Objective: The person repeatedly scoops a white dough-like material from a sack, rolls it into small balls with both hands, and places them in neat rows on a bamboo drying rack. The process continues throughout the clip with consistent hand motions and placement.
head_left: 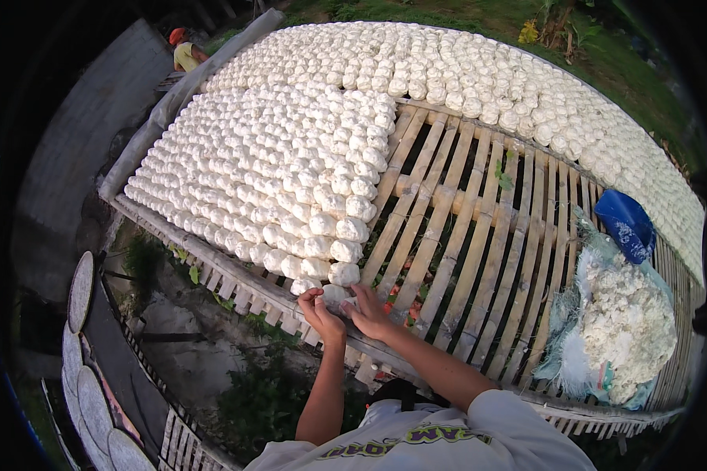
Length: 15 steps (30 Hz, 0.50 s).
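Two bare hands meet at the near edge of a slatted bamboo table, cupped around a rounded white lump (336, 296). The grip of the left hand (323, 319) closes on it from one side and the grip of the right hand (367, 315) from the other, so the lump sits between the fingers, partly hidden by them. From where I stand, I cannot tell whether it already rests on the slats.

Just beyond the fingertips lie the last of the rows of white lumps (259, 173), packed close over the left part of the table (448, 201). The step in hand looks like shaping or seating one more lump at the end of a row; the next move would seem to call for settling it squarely against its neighbours, then easing both hands away without nudging them.

To the right, past bare slats, a crumbly white heap (632, 330) lies on pale blue-green sacking (593, 267), with a blue scoop (627, 226) at its far side. More white lumps (479, 78) curve across the background. At the far left is another person (186, 55) in red headgear and a yellow top.
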Each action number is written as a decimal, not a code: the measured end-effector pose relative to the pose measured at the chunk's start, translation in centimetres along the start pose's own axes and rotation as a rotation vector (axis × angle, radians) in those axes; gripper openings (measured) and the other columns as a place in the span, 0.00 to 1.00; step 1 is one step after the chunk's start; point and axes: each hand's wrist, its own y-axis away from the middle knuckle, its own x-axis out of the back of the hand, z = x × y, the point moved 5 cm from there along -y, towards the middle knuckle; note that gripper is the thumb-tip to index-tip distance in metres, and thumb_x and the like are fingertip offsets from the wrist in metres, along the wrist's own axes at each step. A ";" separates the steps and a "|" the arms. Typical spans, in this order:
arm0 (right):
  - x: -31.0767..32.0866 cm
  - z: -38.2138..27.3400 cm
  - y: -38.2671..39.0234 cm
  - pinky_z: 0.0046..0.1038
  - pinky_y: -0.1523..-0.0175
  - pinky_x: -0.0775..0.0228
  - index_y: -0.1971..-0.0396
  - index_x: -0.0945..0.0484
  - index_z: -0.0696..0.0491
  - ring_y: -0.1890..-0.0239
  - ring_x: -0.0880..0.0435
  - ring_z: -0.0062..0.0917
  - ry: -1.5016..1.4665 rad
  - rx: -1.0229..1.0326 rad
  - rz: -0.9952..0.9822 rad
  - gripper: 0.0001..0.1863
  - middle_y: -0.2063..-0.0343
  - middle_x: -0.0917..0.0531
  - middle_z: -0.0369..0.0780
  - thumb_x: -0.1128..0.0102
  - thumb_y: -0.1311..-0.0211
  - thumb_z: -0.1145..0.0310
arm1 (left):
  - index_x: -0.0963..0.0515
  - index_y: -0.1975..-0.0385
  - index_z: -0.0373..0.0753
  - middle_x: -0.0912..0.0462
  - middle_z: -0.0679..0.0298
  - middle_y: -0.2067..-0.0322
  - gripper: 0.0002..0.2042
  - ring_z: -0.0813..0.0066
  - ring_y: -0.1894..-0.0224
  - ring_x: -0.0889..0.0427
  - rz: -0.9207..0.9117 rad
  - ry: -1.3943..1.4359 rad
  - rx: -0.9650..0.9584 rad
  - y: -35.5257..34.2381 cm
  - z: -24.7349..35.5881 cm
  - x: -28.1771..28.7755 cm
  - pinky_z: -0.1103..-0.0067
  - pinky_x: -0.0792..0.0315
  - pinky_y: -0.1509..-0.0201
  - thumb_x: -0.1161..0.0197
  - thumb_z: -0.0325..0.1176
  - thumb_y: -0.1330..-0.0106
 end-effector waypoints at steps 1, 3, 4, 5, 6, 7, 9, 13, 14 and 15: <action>-0.4 0.3 0.0 0.47 0.25 0.40 0.28 0.38 0.64 0.29 0.32 0.54 0.038 -0.056 0.013 0.40 0.32 0.33 0.58 0.43 0.23 0.47 | 0.28 0.53 0.34 0.24 0.58 0.55 0.11 0.67 0.51 0.26 -0.019 -0.009 -0.032 -0.2 0.1 -0.1 0.70 0.34 0.39 0.52 0.34 0.25; -1.3 0.8 -0.2 0.46 0.23 0.43 0.27 0.39 0.67 0.27 0.34 0.54 0.189 -0.135 -0.045 0.39 0.31 0.33 0.59 0.52 0.18 0.46 | 0.28 0.54 0.33 0.24 0.57 0.56 0.11 0.67 0.51 0.25 -0.028 0.008 -0.050 -0.3 0.0 0.0 0.70 0.32 0.39 0.50 0.33 0.27; -1.0 0.7 -0.7 0.46 0.24 0.42 0.28 0.39 0.68 0.30 0.32 0.56 0.096 -0.082 -0.001 0.40 0.33 0.31 0.61 0.52 0.18 0.45 | 0.27 0.54 0.32 0.24 0.56 0.56 0.11 0.67 0.52 0.25 -0.052 0.009 -0.041 -0.4 -0.1 -0.1 0.70 0.31 0.40 0.49 0.33 0.28; -1.0 0.8 -0.6 0.47 0.25 0.40 0.29 0.39 0.69 0.32 0.30 0.57 0.037 -0.085 -0.014 0.40 0.35 0.29 0.62 0.52 0.19 0.45 | 0.26 0.54 0.32 0.23 0.57 0.57 0.12 0.67 0.54 0.25 -0.045 -0.007 -0.056 -0.4 -0.2 -0.2 0.71 0.30 0.43 0.48 0.34 0.28; -0.8 1.2 -0.8 0.47 0.27 0.38 0.29 0.38 0.70 0.34 0.28 0.58 -0.026 -0.130 -0.035 0.41 0.37 0.28 0.64 0.51 0.19 0.45 | 0.26 0.54 0.32 0.23 0.57 0.58 0.12 0.68 0.55 0.25 -0.044 -0.029 -0.079 -0.4 -0.2 -0.2 0.71 0.30 0.45 0.48 0.34 0.28; 0.1 1.3 -0.7 0.46 0.26 0.38 0.29 0.38 0.69 0.33 0.28 0.56 -0.077 -0.124 -0.003 0.41 0.37 0.27 0.63 0.53 0.19 0.43 | 0.26 0.55 0.31 0.22 0.58 0.59 0.12 0.68 0.56 0.24 -0.064 -0.055 -0.101 -0.6 -0.3 -0.4 0.71 0.30 0.46 0.48 0.34 0.27; 2.6 1.7 0.3 0.45 0.26 0.38 0.27 0.37 0.67 0.32 0.27 0.53 -0.194 -0.167 0.041 0.42 0.36 0.25 0.62 0.58 0.18 0.41 | 0.24 0.55 0.30 0.21 0.58 0.60 0.12 0.68 0.58 0.24 -0.066 -0.093 -0.173 -0.6 -0.3 -0.4 0.72 0.30 0.51 0.47 0.34 0.27; 10.2 2.7 6.8 0.42 0.26 0.37 0.28 0.32 0.64 0.26 0.28 0.43 -0.498 -0.317 0.081 0.42 0.29 0.26 0.54 0.63 0.17 0.38 | 0.24 0.55 0.30 0.21 0.57 0.59 0.12 0.67 0.57 0.24 -0.145 -0.091 -0.130 -0.7 -0.5 -0.6 0.72 0.30 0.49 0.45 0.33 0.26; 12.6 3.5 9.7 0.41 0.27 0.36 0.28 0.30 0.63 0.26 0.28 0.41 -0.529 -0.410 0.115 0.42 0.29 0.26 0.53 0.63 0.17 0.37 | 0.24 0.55 0.30 0.21 0.56 0.58 0.11 0.66 0.56 0.24 -0.150 -0.120 -0.102 -0.9 -0.4 -0.7 0.71 0.30 0.48 0.44 0.33 0.26; 15.1 4.2 12.9 0.40 0.28 0.35 0.30 0.29 0.63 0.28 0.26 0.39 -0.618 -0.444 0.162 0.41 0.31 0.24 0.51 0.61 0.17 0.38 | 0.24 0.56 0.31 0.22 0.56 0.58 0.10 0.65 0.54 0.25 -0.172 -0.142 -0.100 -0.7 -0.1 -0.9 0.69 0.31 0.44 0.43 0.32 0.26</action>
